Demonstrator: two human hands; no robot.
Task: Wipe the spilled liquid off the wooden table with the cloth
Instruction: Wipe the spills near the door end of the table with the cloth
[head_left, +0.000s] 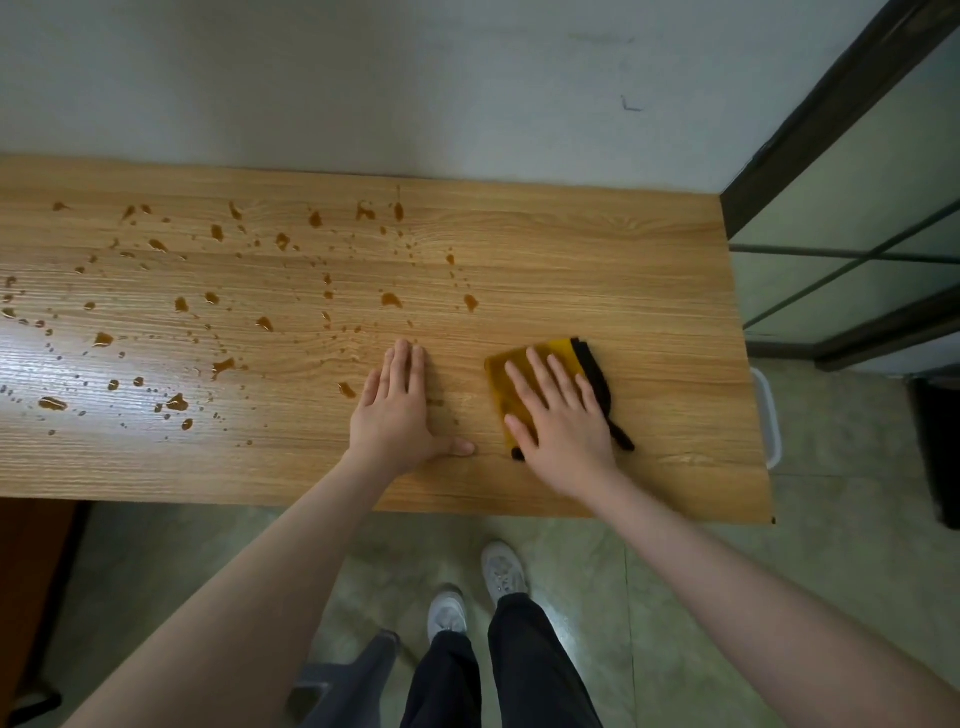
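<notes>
Before us the long light-wood table (597, 249) carries amber-brown spilled liquid (176, 312) in scattered drops, mostly across its left and middle. Our left hand (397, 410) lies flat on bare wood, fingers straight and together. Our right hand (561, 415) presses with spread fingers on the yellow cloth with black edging (511, 366), right of the drops.

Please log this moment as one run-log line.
right hand: flat on cloth | left hand: flat on table | spill: unwiped, left of hands
</notes>
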